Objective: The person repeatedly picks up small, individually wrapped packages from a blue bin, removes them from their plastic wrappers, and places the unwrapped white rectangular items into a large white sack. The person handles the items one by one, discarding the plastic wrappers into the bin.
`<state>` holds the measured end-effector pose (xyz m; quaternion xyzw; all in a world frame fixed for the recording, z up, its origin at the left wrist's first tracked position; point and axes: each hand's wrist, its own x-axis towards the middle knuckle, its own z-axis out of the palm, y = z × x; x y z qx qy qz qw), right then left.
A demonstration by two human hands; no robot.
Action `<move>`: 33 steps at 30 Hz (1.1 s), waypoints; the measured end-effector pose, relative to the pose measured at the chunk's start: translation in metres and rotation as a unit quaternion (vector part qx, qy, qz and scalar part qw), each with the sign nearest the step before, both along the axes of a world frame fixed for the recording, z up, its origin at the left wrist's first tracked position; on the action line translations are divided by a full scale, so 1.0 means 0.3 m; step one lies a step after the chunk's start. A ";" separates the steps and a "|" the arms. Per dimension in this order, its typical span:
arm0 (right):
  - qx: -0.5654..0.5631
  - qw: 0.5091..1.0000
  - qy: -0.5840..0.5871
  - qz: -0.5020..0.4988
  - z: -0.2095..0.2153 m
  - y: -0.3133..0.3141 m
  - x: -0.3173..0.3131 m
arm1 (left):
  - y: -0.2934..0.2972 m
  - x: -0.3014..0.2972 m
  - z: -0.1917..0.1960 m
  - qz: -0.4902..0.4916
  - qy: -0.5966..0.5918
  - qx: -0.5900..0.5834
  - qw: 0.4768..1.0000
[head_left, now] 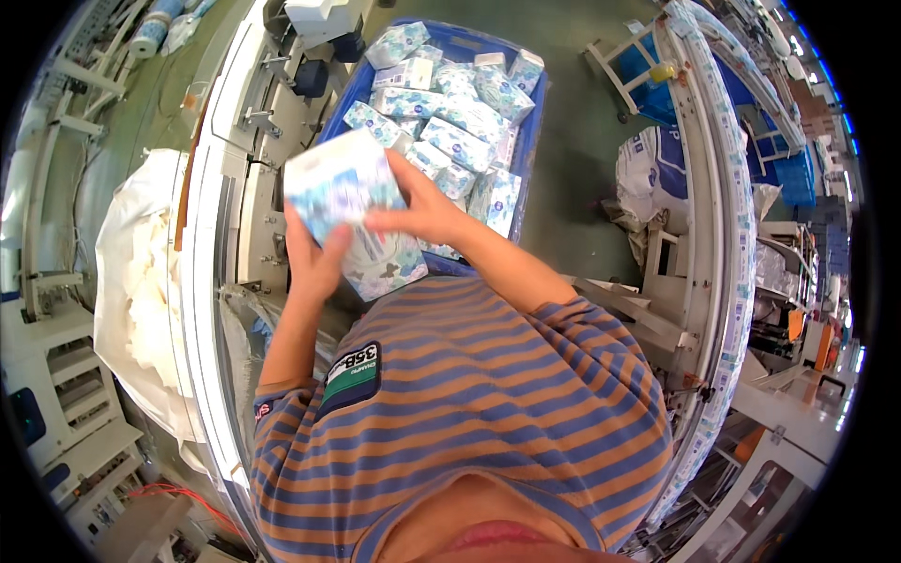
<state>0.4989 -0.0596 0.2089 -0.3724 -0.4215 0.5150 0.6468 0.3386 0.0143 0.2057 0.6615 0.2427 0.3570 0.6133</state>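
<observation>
Both my hands hold a soft pack [349,208] printed white and blue, raised in front of my chest. My left hand [314,258] grips its lower left side from below. My right hand [424,208] lies across its right side, fingers spread over the front. Just beyond the pack stands a blue bin [532,122] filled with several similar packs [450,122] lying in a loose heap. My striped blue and orange shirt [469,413] fills the lower middle of the view.
A white machine frame [202,281] with metal brackets runs down the left. A big white sack [131,281] hangs beside it. On the right a curved conveyor rail [723,235] carries a strip of packaging, with blue crates [798,169] and white bags [652,174] behind.
</observation>
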 end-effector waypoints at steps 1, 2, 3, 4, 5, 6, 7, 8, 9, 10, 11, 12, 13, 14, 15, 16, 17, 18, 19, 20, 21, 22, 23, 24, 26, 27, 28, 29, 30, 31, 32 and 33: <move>-0.047 0.996 0.047 -0.063 0.004 -0.003 -0.011 | 0.004 0.042 0.057 0.001 -0.022 0.069 0.997; -0.091 0.977 0.186 -0.053 0.013 0.005 -0.013 | 0.023 0.055 0.070 -0.025 -0.034 0.046 0.998; -0.133 0.938 0.319 -0.034 0.014 0.029 -0.011 | 0.035 0.051 0.078 -0.043 -0.047 0.023 0.998; -0.120 0.913 0.389 -0.013 -0.003 0.053 -0.007 | 0.012 0.053 0.094 -0.076 -0.045 -0.004 0.996; -0.125 0.905 0.407 -0.010 -0.009 0.051 0.002 | -0.010 0.051 0.100 -0.108 -0.043 -0.030 0.993; -0.125 0.897 0.424 -0.003 0.000 0.061 0.011 | -0.007 0.043 0.097 -0.113 -0.036 -0.021 0.993; -0.126 0.888 0.442 0.005 0.004 0.070 0.012 | -0.011 0.029 0.089 -0.099 -0.011 0.054 0.994; -0.132 0.887 0.442 -0.007 -0.010 0.077 0.004 | -0.013 0.012 0.077 -0.085 0.014 0.128 0.988; -0.138 0.885 0.445 -0.012 -0.007 0.075 -0.001 | -0.014 0.000 0.071 -0.072 0.037 0.201 0.976; -0.144 0.882 0.448 -0.017 0.000 0.072 -0.005 | -0.022 -0.002 0.075 -0.028 0.060 0.258 0.964; -0.150 0.880 0.450 -0.022 0.003 0.073 -0.012 | -0.030 -0.008 0.067 -0.015 0.043 0.202 0.978; -0.161 0.881 0.442 -0.041 -0.015 0.080 -0.013 | -0.039 -0.010 0.054 -0.004 0.024 0.146 0.989; -0.169 0.886 0.429 -0.046 -0.028 0.083 -0.015 | -0.041 -0.014 0.048 0.007 0.004 0.089 0.996; -0.177 0.891 0.416 -0.050 -0.037 0.083 -0.016 | -0.036 -0.018 0.051 0.005 -0.005 0.115 0.993; -0.186 0.895 0.401 -0.054 -0.044 0.086 -0.013 | -0.020 -0.033 0.052 0.007 -0.023 0.086 0.996; -0.174 0.906 0.383 -0.043 -0.058 0.085 -0.009 | 0.006 -0.058 0.051 0.009 -0.040 0.057 0.997; -0.155 0.941 0.290 -0.082 -0.066 0.072 -0.024 | 0.026 -0.075 0.052 0.010 -0.058 0.029 0.998; -0.135 0.965 0.189 -0.123 -0.061 0.049 -0.050 | 0.048 -0.063 0.092 0.059 -0.037 0.192 0.979; -0.115 0.977 0.089 -0.159 -0.064 0.033 -0.071 | 0.052 -0.054 0.122 0.051 0.003 0.259 0.965; -0.072 0.985 0.025 -0.152 -0.084 0.032 -0.077 | 0.052 -0.038 0.146 0.044 0.043 0.324 0.944; -0.058 0.985 0.027 -0.160 -0.082 0.030 -0.090 | 0.055 -0.030 0.158 0.039 0.085 0.386 0.918; -0.044 0.984 0.029 -0.168 -0.078 0.024 -0.109 | 0.072 -0.022 0.141 0.040 0.079 0.431 0.898; -0.030 0.983 0.031 -0.176 -0.075 0.018 -0.125 | 0.068 -0.029 0.127 0.051 0.071 0.416 0.905; -0.013 0.981 -0.003 -0.195 -0.088 0.016 -0.137 | 0.067 -0.035 0.119 0.061 0.065 0.405 0.910; -0.008 0.973 -0.045 -0.227 -0.096 0.013 -0.137 | 0.065 -0.026 0.111 0.092 0.036 0.409 0.907; -0.007 0.968 -0.066 -0.242 -0.100 0.011 -0.135 | 0.066 -0.024 0.105 0.100 0.033 0.422 0.900; -0.001 0.971 -0.051 -0.232 -0.108 0.013 -0.130 | 0.069 -0.023 0.097 0.107 0.030 0.435 0.894; 0.001 0.970 -0.056 -0.235 -0.106 0.009 -0.128 | 0.068 -0.020 0.094 0.114 0.027 0.447 0.887; 0.004 0.970 -0.063 -0.237 -0.099 0.004 -0.127 | 0.061 -0.011 0.097 0.128 0.005 0.429 0.894; 0.006 0.969 -0.069 -0.238 -0.092 0.001 -0.125 | 0.063 -0.007 0.100 0.128 0.000 0.446 0.886; 0.012 0.969 -0.066 -0.239 -0.088 0.002 -0.123 | 0.070 -0.004 0.103 0.127 -0.005 0.463 0.877; 0.015 0.970 -0.054 -0.238 -0.088 0.005 -0.125 | 0.077 0.000 0.105 0.125 -0.009 0.481 0.868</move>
